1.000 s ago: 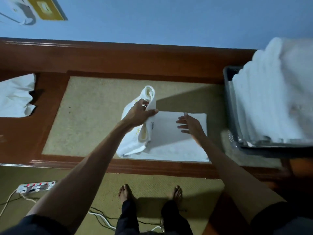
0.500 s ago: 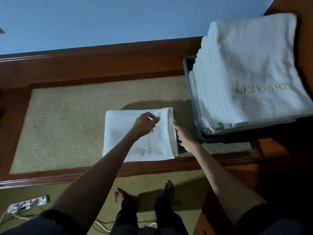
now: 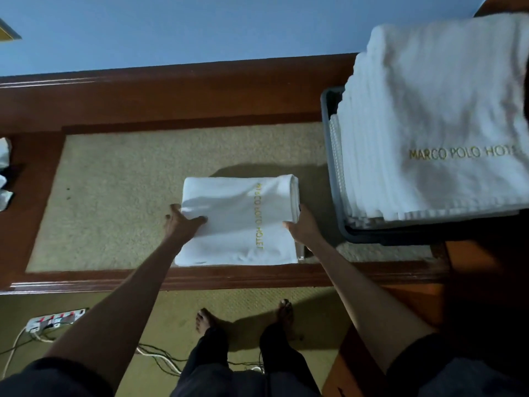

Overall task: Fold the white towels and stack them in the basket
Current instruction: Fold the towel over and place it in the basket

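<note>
On the carpeted bench top (image 3: 114, 202): folded towel (image 3: 229, 224) lies flat near the front edge, gold lettering up.
Left hand (image 3: 181, 223): grips the towel's left edge; thumb on top, fingers tucked beneath.
Right hand (image 3: 302, 226): grips the right edge at the thick fold; thumb on top, fingers hidden.
Towel vs hands: between both, touching each.
Basket (image 3: 333, 167): grey, just right of the towel, apart from it.
Stack (image 3: 429, 110): white towels piled above the basket rim.
Far left: loose white towels (image 3: 4, 173), well apart.
</note>
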